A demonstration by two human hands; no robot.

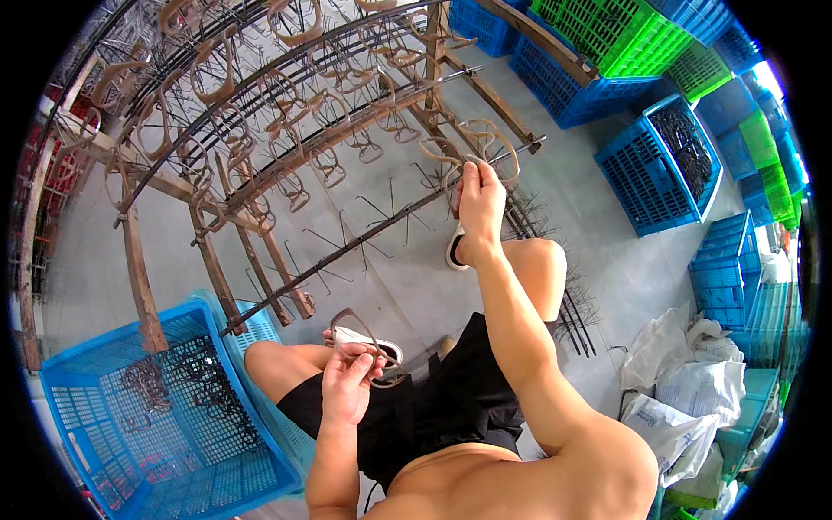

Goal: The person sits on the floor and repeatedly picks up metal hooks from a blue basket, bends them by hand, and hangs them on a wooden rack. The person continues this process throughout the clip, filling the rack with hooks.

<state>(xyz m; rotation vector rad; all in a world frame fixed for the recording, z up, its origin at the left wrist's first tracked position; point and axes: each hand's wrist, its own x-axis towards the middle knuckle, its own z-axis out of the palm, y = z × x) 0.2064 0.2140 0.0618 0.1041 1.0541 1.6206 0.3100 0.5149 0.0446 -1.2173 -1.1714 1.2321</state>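
Note:
My left hand (pixel 347 386) pinches a brown eyeglass frame (pixel 354 315) above my lap, next to my knee. Stretched out ahead, my right hand (pixel 482 204) has its fingers closed on a tan eyeglass frame (pixel 517 163) at the right end of a dark rod with wire hooks (pixel 371 232). Whether that frame touches a hook is hard to make out. The rod slants across in front of me, its hooks at the near left holding no frames. Beyond it, many similar frames (pixel 212 74) hang from hooked rods on a wooden rack (pixel 130 251).
A blue basket (pixel 173 468) with dark frames inside stands at my left. Right of me are a blue crate of dark pieces (pixel 637 195), stacked blue and green crates (pixel 598 43) and white sacks (pixel 693 399). Spiky hooked rods (pixel 572 316) lie beside my right leg.

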